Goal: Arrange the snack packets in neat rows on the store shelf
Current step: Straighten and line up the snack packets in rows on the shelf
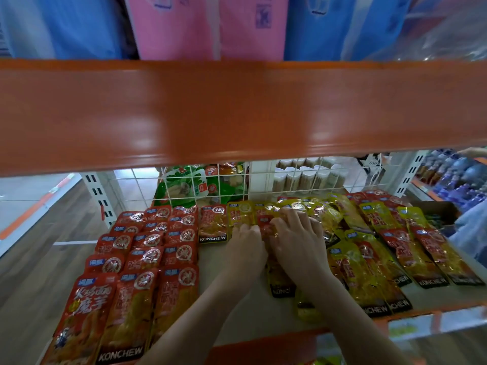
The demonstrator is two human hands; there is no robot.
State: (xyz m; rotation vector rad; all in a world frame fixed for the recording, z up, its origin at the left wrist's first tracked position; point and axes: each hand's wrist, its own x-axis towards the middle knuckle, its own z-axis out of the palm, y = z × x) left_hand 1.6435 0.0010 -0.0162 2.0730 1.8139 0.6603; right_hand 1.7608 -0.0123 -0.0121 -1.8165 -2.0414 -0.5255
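Note:
Red snack packets lie in three overlapping rows on the left of the wooden shelf. Yellow packets lie less evenly on the right, with a loose heap at the back. In the middle, my left hand and my right hand rest side by side on a yellow-and-red packet. The fingertips of both hands curl onto it and pinch it. A further yellow packet lies partly hidden under my right forearm.
A thick orange shelf beam hangs close overhead. A white wire grid closes the back, with green packets and pale cups behind it. White uprights stand at the back corners. A person's sleeve shows at the right.

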